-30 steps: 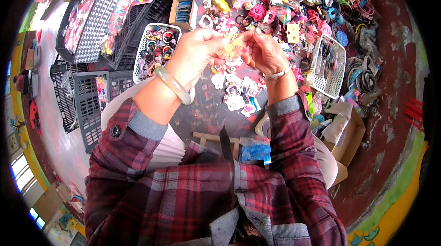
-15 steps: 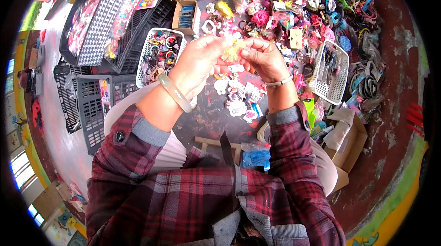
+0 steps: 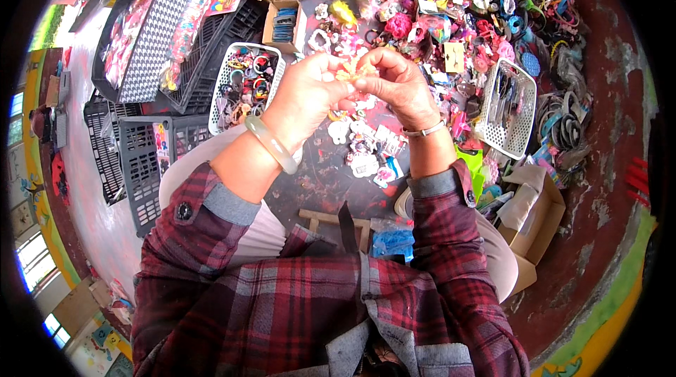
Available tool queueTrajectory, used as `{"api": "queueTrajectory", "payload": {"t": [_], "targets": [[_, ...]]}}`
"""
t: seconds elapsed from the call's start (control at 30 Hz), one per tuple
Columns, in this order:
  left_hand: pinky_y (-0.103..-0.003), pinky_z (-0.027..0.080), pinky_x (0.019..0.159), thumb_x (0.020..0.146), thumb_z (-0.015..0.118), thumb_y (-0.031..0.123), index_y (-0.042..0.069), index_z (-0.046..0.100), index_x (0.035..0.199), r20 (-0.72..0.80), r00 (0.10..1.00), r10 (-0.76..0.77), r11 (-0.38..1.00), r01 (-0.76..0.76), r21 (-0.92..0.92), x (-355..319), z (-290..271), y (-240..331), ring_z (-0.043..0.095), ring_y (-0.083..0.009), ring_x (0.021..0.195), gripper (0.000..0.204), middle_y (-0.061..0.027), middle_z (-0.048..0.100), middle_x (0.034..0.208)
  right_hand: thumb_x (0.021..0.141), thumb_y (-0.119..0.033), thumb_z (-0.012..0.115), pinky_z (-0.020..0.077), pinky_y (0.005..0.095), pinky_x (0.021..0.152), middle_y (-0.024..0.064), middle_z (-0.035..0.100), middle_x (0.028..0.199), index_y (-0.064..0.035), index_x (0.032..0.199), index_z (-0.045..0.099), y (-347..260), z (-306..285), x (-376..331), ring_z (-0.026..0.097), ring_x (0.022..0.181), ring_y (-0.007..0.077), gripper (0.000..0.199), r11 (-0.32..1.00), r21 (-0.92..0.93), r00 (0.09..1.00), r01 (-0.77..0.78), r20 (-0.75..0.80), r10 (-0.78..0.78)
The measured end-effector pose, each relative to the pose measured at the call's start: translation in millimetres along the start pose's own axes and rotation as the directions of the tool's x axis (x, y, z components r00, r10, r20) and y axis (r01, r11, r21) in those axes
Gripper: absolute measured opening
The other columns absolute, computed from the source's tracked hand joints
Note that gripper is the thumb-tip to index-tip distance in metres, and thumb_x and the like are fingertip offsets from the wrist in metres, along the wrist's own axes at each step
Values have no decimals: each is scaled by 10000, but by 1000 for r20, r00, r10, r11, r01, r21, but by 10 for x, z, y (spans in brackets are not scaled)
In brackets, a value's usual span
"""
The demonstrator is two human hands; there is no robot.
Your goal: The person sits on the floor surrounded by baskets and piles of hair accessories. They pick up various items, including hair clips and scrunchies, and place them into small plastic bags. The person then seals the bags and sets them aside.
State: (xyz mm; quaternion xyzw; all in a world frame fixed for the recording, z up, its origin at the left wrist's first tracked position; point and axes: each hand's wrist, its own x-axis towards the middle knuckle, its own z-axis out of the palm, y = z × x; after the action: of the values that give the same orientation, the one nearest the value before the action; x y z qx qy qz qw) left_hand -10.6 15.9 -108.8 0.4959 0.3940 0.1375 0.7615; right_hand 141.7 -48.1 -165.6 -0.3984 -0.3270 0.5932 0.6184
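On the left, a dark grey plastic crate [image 3: 141, 169] is sitting near the person's knee, and farther from the person a black-and-white patterned box [image 3: 150, 46] is standing beside pink packets [image 3: 130, 32]. Next to the right, a white basket [image 3: 217, 102] is holding a jumble of dark and coloured hair ties [image 3: 257, 77], while a small carton [image 3: 287, 46] just beyond it is holding a row of flat blue things [image 3: 284, 23].

In the middle, the left hand [image 3: 306, 91], with a pale bangle [image 3: 271, 144] around its wrist, is pinching a small orange frilly piece [image 3: 349, 69] between thumb and fingers. The right hand [image 3: 405, 91] is pinching the same piece from the other side, its forefinger curling over, so the piece is sitting between both sets of fingertips, above the dark surface. Its exact kind is too small to tell.

Beyond the hands, a big pile of hair accessories [image 3: 401, 25] is spreading to the right. Past the right hand, another white basket [image 3: 520, 127] is holding slim dark items, an open cardboard box [image 3: 551, 215] is standing nearer the person, and dark hairbands [image 3: 563, 127] are lying at the far right.
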Motion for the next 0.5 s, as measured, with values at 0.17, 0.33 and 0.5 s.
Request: {"api": "queueTrajectory", "payload": {"t": [0.17, 0.33, 0.5], "targets": [[-240, 486, 695, 825, 537, 60, -7, 503, 1016, 13, 1000, -27, 999, 27, 28, -15, 40, 66, 595, -148, 836, 205, -99, 595, 949, 832, -132, 595, 408, 199, 524, -23, 535, 619, -32, 704, 580, 119, 8, 36, 489, 567, 54, 163, 989, -146, 915, 20, -396, -77], [-237, 487, 687, 826, 519, 46, -5, 505, 1001, -36, 999, -21, 995, 17, -96, 4, -39, 2, 599, -154, 818, 182, -112, 594, 949, 816, -63, 591, 407, 191, 536, -22, 543, 666, -18, 873, 559, 123, -170, 77, 499, 600, 46, 79, 970, -193, 859, 147, -461, -222], [-237, 487, 679, 817, 524, 29, -11, 507, 990, -147, 989, 20, 999, -24, -27, 27, -99, 39, 605, -150, 787, 179, -105, 603, 916, 714, 81, 547, 379, 174, 573, -39, 503, 668, -20, 1097, 475, -171, 53, -7, 458, 600, 41, 403, 991, -84, 950, 106, -287, -126]]}}
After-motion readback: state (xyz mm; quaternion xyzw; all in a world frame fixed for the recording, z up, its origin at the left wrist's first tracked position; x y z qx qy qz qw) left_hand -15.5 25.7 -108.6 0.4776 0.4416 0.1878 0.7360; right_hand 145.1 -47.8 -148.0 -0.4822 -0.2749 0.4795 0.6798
